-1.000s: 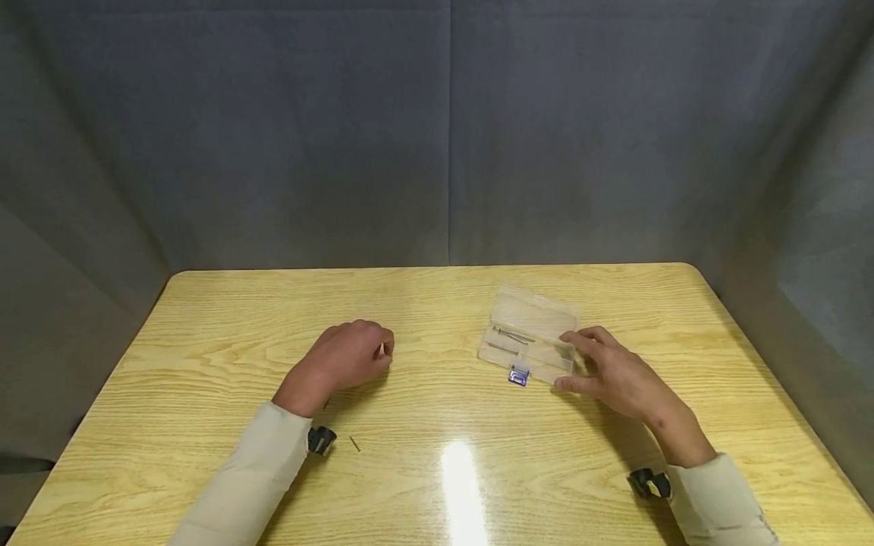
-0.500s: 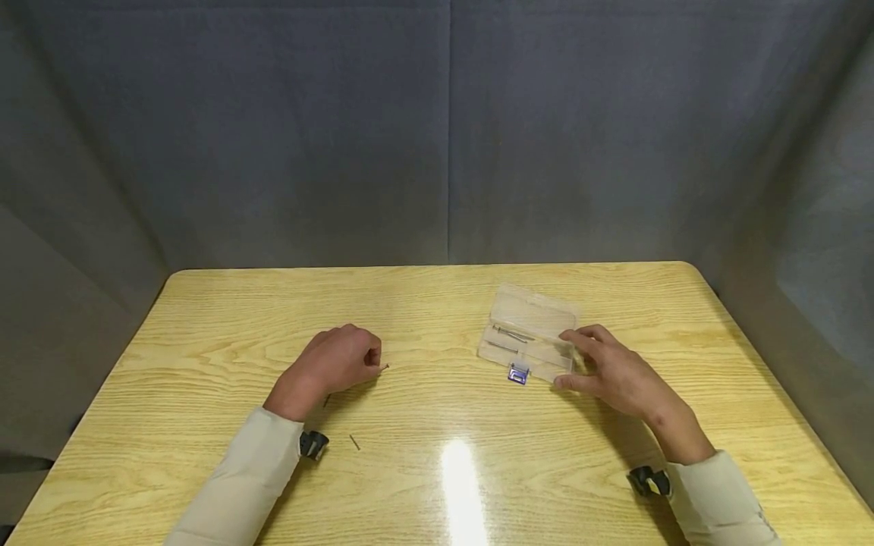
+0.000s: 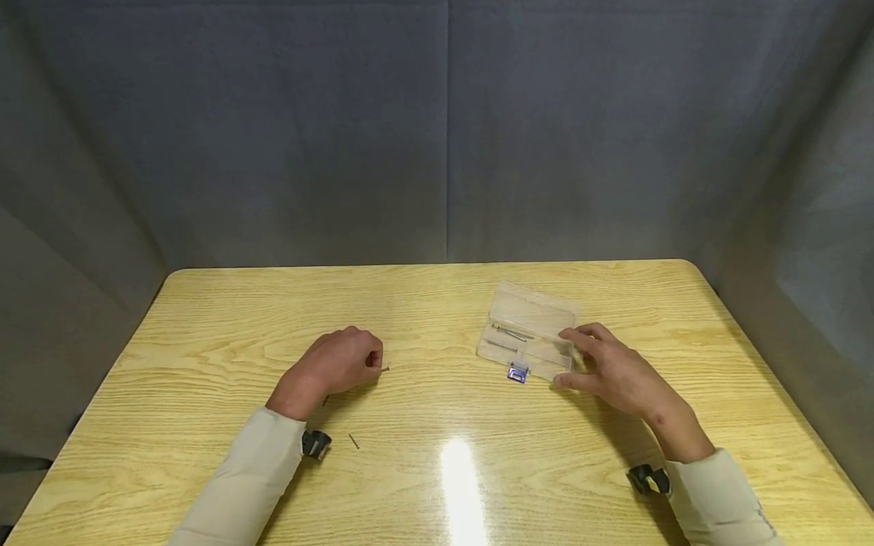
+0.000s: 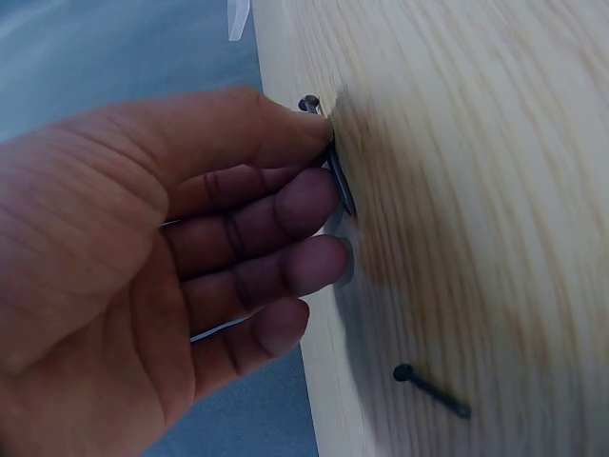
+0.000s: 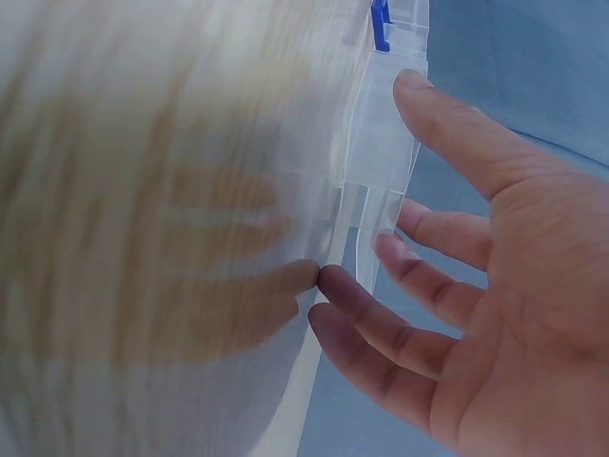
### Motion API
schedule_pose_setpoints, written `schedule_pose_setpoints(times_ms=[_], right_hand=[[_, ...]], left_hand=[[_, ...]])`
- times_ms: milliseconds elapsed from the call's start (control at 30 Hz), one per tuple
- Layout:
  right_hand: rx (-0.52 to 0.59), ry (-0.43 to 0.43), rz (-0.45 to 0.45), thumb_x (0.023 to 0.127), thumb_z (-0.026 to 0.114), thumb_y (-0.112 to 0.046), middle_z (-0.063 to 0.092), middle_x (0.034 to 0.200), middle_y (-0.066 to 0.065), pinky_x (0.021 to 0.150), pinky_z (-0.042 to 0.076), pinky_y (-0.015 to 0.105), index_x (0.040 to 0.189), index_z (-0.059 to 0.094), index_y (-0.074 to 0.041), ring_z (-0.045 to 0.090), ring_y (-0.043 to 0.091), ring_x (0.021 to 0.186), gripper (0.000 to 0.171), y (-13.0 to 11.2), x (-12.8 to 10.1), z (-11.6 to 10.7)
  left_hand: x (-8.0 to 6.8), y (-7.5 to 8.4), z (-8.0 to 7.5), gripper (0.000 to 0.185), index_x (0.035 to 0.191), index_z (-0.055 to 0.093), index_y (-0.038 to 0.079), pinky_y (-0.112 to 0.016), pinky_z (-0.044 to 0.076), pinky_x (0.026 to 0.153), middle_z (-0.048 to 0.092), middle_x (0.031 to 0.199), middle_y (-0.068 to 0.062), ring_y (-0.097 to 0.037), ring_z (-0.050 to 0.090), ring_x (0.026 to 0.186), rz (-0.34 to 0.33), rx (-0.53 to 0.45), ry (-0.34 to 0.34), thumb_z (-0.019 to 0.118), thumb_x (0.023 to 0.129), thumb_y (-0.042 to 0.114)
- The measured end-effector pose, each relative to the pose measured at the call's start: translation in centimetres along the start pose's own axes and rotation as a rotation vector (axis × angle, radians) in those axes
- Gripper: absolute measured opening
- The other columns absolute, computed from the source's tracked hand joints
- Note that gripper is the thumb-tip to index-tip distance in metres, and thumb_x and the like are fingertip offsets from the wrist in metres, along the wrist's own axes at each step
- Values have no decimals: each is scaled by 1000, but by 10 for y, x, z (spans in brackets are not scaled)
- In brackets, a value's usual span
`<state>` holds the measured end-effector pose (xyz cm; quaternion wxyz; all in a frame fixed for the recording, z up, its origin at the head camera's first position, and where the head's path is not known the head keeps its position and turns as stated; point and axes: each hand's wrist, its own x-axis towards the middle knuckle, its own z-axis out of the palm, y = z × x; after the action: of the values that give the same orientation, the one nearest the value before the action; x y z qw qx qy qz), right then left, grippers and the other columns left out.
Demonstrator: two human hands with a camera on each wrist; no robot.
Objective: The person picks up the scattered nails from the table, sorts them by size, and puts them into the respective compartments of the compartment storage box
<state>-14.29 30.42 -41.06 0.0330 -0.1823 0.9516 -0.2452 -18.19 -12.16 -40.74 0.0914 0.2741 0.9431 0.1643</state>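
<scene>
Between thumb and fingertips my left hand [image 3: 334,364] pinches a nail [image 4: 341,181], close over the table; its head pokes out past the thumb. A second nail [image 4: 433,392] lies on the wood below that hand in the left wrist view. On the right is an open clear plastic box [image 3: 498,353] with a blue latch [image 3: 517,373], its lid [image 3: 532,309] laid back. Several nails [image 3: 512,334] lie inside. My right hand [image 3: 617,375] holds the box's right end, thumb at the near corner and index finger by the hinge side.
Another loose nail [image 3: 353,441] lies on the wooden table [image 3: 423,470], nearer me than the left hand. A dark curtain [image 3: 437,136] hangs behind the table's far edge.
My left hand has drawn back slightly left and down toward the table, and a nail head now shows at its fingertips. The right hand and box stay in place.
</scene>
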Motion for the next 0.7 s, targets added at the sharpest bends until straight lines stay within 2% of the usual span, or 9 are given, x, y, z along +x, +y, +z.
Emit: schedule_pose_setpoints(times_ms=[200, 367, 533, 700], right_hand=[[8, -2, 2, 91, 81, -37, 49, 138, 18, 88, 50, 57, 145, 53, -1, 59, 36, 111, 71, 0, 0, -1], [3, -1, 3, 91, 81, -37, 50, 137, 17, 88, 50, 56, 145, 53, -2, 59, 35, 110, 71, -1, 1, -2], [9, -9, 17, 90, 81, -39, 49, 139, 17, 90, 49, 58, 146, 53, -3, 58, 37, 114, 72, -1, 1, -2], [11, -11, 25, 90, 81, -39, 49, 139, 17, 90, 49, 58, 145, 53, -3, 58, 37, 114, 72, 0, 1, -1]], left_hand=[[0, 1, 0, 30, 70, 58, 18, -31, 34, 58, 47, 63, 6, -11, 39, 57, -23, -24, -49, 73, 96, 14], [0, 1, 1, 24, 72, 60, 19, -32, 36, 60, 51, 67, 7, -11, 43, 61, -13, -39, -68, 71, 87, 6], [2, 3, 1, 22, 72, 59, 20, -31, 36, 59, 51, 67, 9, -9, 43, 61, 55, -59, -46, 69, 83, 3], [5, 5, -1, 23, 75, 59, 21, -31, 35, 59, 51, 68, 10, -8, 41, 61, 106, -79, 6, 66, 86, 2]])
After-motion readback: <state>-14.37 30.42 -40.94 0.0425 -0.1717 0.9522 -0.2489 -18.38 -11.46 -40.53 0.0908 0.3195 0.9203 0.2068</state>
